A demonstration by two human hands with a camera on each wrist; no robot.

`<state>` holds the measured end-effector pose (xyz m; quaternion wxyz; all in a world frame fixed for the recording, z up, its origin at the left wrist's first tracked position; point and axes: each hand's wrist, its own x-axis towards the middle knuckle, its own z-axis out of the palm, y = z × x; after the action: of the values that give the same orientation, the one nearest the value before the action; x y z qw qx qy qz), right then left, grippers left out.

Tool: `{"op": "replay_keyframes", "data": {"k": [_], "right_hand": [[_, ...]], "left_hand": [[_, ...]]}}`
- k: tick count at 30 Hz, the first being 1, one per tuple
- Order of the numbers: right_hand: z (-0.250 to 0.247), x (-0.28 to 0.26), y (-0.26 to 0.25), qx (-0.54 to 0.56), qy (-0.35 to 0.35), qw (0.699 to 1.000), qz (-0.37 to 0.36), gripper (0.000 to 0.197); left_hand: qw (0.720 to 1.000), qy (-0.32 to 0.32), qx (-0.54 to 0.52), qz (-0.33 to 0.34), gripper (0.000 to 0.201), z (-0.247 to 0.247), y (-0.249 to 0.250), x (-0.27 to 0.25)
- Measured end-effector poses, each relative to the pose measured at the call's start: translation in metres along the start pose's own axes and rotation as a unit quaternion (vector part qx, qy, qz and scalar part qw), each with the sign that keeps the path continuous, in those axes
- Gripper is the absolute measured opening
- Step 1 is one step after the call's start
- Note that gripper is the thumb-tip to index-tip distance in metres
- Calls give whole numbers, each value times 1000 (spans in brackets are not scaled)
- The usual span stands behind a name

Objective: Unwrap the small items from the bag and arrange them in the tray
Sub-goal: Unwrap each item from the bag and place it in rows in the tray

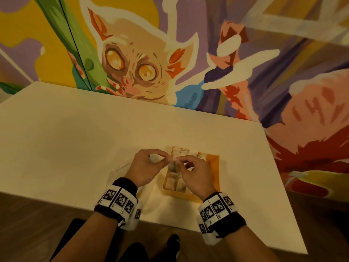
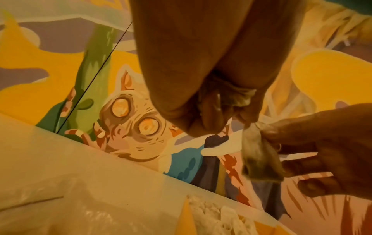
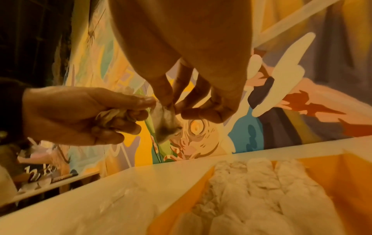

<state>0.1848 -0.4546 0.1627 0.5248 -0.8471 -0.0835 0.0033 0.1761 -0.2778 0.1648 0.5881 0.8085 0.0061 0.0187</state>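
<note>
Orange walls frame the tray, which sits on the pale bench just right of centre and near its front edge; white unwrapped pieces fill its left half in rows, while the right half shows bare orange floor. Above the tray's left rim both hands meet. The left hand pinches one corner of a small wrapped item between thumb and forefinger, with crumpled wrapper bunched under its curled fingers. The right hand has its grip on the same item, thumb and forefinger nipping the top so the item hangs in the air, clear of the tray. A clear plastic bag lies flat on the bench beneath the left wrist, just beside the tray. Wide bare bench stretches left and toward the painted mural wall; the bench's right edge runs well apart from the tray.
</note>
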Motion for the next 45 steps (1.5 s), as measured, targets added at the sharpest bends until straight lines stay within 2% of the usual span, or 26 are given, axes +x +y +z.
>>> {"op": "replay_keyframes", "data": {"k": [8,11,14,23,27,31,34,36,38,40,41,43,45], "right_hand": [[-8,-4,13,26,19,999,-7,11],[-11,-4,20,11,12,1000,-3,8],[-16,-3,23,3,19,1000,10,11],[-22,3,26,-39,11,999,1,7],[-21,5,30,-74,-41,996,-1,5],[-24,11,34,-96,-69,992,33,16],[-37,18,36,-122,-78,987,68,15],[-47,24,44,-180,-62,977,100,16],[-57,30,55,-248,-64,956,145,20],[-60,37,62,-284,-100,931,206,17],[-59,39,66,-312,-128,912,231,27],[-54,42,66,-369,-150,885,243,39],[-48,44,67,-370,-167,878,255,42]], "left_hand": [[988,-21,149,40,4,19,-2,9],[988,-11,141,66,13,21,-7,12],[985,-42,152,68,6,21,-7,15],[985,-21,165,52,2,26,-2,20],[986,-27,158,53,9,29,0,19],[986,-21,158,52,13,36,4,16],[986,4,164,30,5,40,1,12],[983,5,182,-17,13,41,-7,9],[975,-7,206,-79,13,42,-18,6],[965,-18,231,-121,17,45,-34,3],[959,-25,244,-138,20,47,-40,1],[948,-36,268,-168,27,50,-51,-1],[935,-49,296,-189,35,53,-55,-3]]}}
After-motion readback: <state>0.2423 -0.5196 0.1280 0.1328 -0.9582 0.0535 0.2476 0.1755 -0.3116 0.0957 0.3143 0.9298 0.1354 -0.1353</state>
